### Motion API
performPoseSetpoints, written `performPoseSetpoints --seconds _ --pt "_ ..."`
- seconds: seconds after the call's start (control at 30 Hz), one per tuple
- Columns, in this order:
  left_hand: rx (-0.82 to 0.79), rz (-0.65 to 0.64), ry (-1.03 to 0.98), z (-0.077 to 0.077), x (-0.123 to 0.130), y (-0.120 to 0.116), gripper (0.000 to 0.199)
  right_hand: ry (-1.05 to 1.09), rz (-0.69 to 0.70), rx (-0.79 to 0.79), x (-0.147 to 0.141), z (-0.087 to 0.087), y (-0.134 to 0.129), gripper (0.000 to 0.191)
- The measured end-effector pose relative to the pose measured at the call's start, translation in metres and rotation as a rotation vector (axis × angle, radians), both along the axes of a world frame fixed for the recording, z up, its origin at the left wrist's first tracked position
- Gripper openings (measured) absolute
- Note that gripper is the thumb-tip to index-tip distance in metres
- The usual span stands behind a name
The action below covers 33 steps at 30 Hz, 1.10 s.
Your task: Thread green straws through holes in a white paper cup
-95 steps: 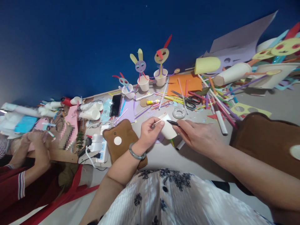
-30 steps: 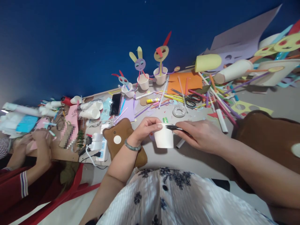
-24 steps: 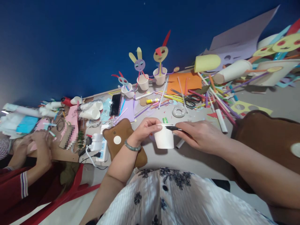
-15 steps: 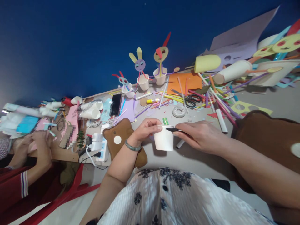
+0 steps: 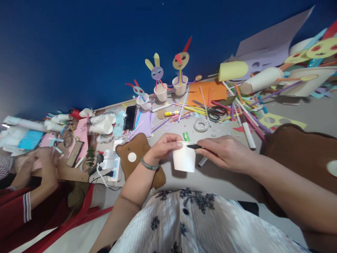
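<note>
Well to the left of the white cup (image 5: 184, 160), another person's hands (image 5: 37, 158) are drawn together at the table's edge, below a red sleeve with striped trim (image 5: 27, 207). Nearer the cup, still on its left, I see a white power strip (image 5: 115, 168) with plugs in it, a dark phone (image 5: 130, 119) farther back, and a brown pad (image 5: 142, 158) with a pale round spot. Behind the cup, toward the wall, three paper figures (image 5: 157, 73) stand in small cups of their own. The left hand (image 5: 167, 144), a bangle (image 5: 149, 164) at its wrist, has its grip closed on the cup's left rim, so the cup sits between the two hands, mouth up; whether its base touches the table I can't tell. A green strip (image 5: 186, 136) shows just behind the rim. The right hand's (image 5: 223, 151) grip is closed around a slim black tool (image 5: 194, 146), its tip against the cup near the rim. Behind and right of the cup lie orange paper (image 5: 219, 93) and scissors (image 5: 217, 114); far right is another brown pad (image 5: 297, 161).
</note>
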State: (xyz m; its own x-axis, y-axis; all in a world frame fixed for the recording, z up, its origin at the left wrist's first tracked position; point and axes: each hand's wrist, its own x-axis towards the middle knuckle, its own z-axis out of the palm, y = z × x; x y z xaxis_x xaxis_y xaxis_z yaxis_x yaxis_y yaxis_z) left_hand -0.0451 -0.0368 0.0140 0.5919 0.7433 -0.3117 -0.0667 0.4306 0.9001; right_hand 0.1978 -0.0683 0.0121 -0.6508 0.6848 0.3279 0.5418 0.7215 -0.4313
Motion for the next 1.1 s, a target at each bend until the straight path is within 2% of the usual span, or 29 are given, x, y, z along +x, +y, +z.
performPoseSetpoints --seconds 0.53,0.83,1.1 --pt "0.044 0.023 -0.011 -0.002 0.001 0.0 0.049 0.039 -0.004 -0.115 0.002 0.006 0.003 0.032" --pt "0.027 0.02 -0.012 0.002 0.001 0.0 0.051 0.099 0.04 -0.264 0.002 0.009 0.005 0.03" --pt "0.04 0.017 -0.008 -0.002 0.003 -0.001 0.05 0.077 -0.009 -0.287 0.0 0.011 0.002 0.03"
